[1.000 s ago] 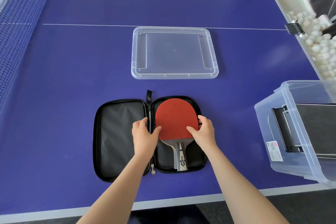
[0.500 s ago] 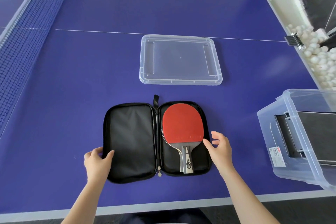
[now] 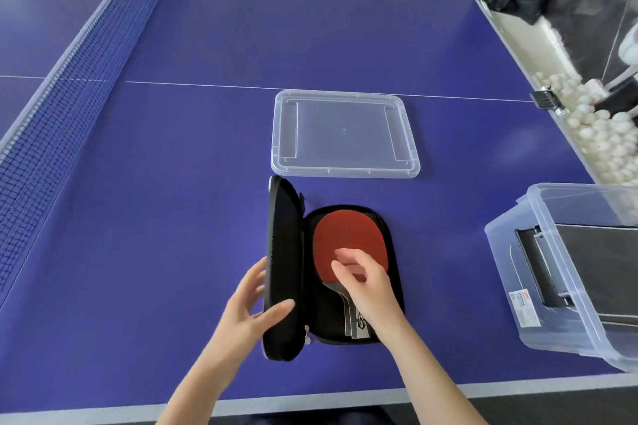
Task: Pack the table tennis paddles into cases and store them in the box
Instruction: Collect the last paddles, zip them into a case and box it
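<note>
Head camera, looking down on the blue table tennis table (image 3: pixel 310 28), its blue mesh net (image 3: pixel 69 97) running away on the left. At the right edge sits the clear plastic storage box (image 3: pixel 507 286), tipped towards us, with dark flat cases (image 3: pixel 607 269) inside. Its clear rectangular plastic lid (image 3: pixel 345 134) lies flat mid-table, just beyond the action. And here's the action: the black zip-up fabric case (image 3: pixel 286 252) sits near the front edge, right half flat on the table, left half stood up on edge like a half-turned page. In that flat half lies the red-rubbered wooden paddle (image 3: pixel 345 235), blade away, handle towards us. The left hand (image 3: pixel 245 317) pinches the raised flap, thumb on the lining, fingers behind. The right hand (image 3: pixel 369 286) hangs over blade and handle, fingers loosely curled, holding nothing; contact I can't call. White balls (image 3: pixel 593 128) are heaped beyond the table's right side.
</note>
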